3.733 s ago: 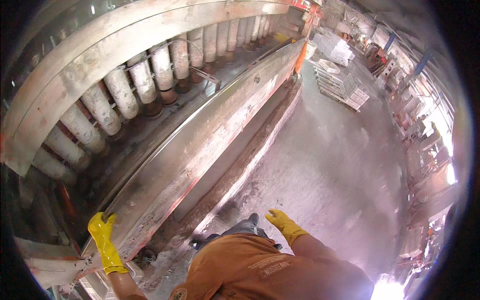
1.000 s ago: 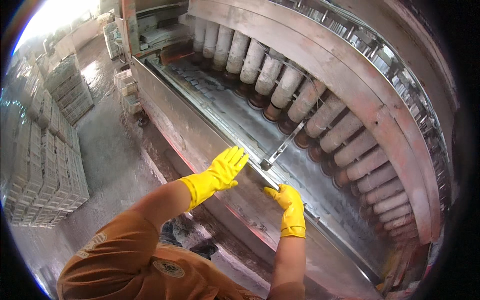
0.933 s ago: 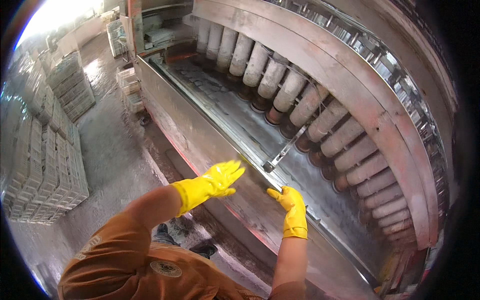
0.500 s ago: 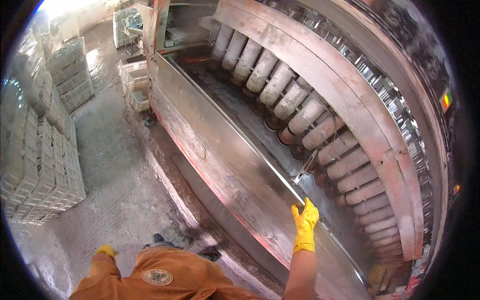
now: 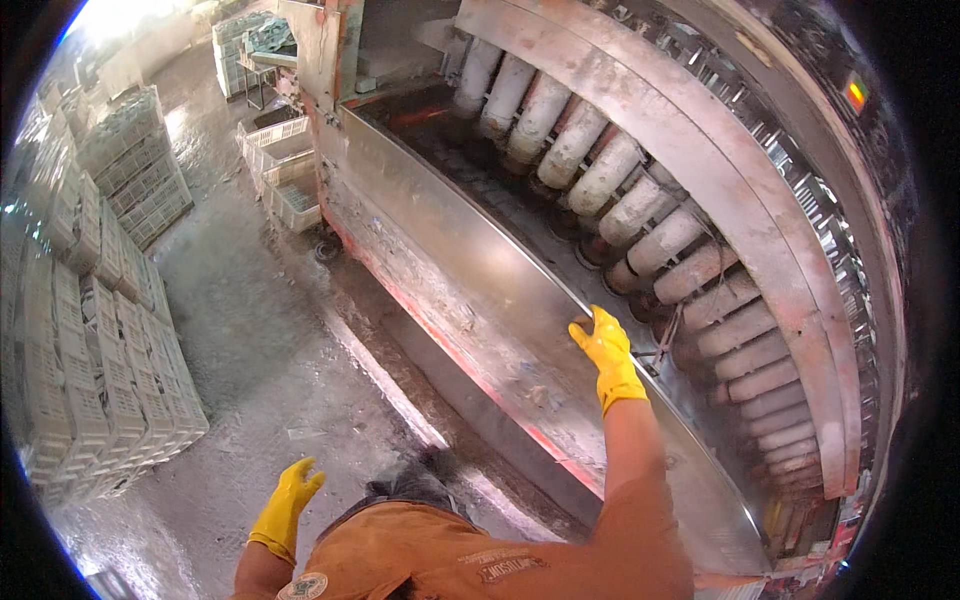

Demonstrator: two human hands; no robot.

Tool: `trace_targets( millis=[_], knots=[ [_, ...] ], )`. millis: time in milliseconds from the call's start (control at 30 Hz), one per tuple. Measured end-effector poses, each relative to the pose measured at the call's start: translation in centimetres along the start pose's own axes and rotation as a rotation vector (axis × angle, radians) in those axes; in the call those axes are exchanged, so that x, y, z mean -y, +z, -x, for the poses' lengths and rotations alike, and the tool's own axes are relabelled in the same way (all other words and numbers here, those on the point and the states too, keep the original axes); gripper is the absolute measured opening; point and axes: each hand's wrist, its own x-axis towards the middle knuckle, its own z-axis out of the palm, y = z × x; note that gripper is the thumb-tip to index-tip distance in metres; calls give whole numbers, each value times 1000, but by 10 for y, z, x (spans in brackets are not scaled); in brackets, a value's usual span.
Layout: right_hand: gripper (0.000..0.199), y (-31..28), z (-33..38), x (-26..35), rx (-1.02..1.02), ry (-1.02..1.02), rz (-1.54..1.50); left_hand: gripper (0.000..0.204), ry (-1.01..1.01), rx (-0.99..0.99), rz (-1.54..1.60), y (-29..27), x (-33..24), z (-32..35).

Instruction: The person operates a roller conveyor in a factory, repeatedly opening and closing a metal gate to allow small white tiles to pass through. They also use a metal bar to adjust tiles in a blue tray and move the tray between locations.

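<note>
My right hand (image 5: 606,352), in a yellow rubber glove, reaches to the top edge of a long metal panel (image 5: 470,265). Its thumb and fingers are spread apart at that edge; whether they touch it I cannot tell. Past the panel is a machine trough with a row of grey cylinders (image 5: 577,145) under a broad curved metal beam (image 5: 700,130). My left hand (image 5: 288,505), also gloved in yellow, hangs over the floor beside my body. Its fingers are apart and hold nothing.
Stacked white plastic crates (image 5: 110,370) stand on the left, with another crate stack (image 5: 135,160) behind. White open crates (image 5: 280,170) sit by the panel's far end. A raised ledge (image 5: 385,385) runs along the wet floor (image 5: 260,330). An amber light (image 5: 856,94) glows on the machine.
My right hand has moved farther along the panel's edge, away from me. My left hand has come forward and more fully into view. My body and the view have shifted along the machine.
</note>
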Motion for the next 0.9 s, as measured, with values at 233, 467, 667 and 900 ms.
trace_targets(
  millis=[233,467,667,900],
  knots=[
    [63,17,-124,71,462,-12,-16,66,-109,-1,-113,-33,42,-28],
    [62,29,-176,126,523,-96,-128,66,-754,49,-264,-107,134,58],
    [55,11,-204,148,660,31,-213,67,-631,29,-251,-141,96,-36],
    [53,9,-223,146,659,115,-290,62,76,-150,-517,-180,-91,-316]
  ],
)
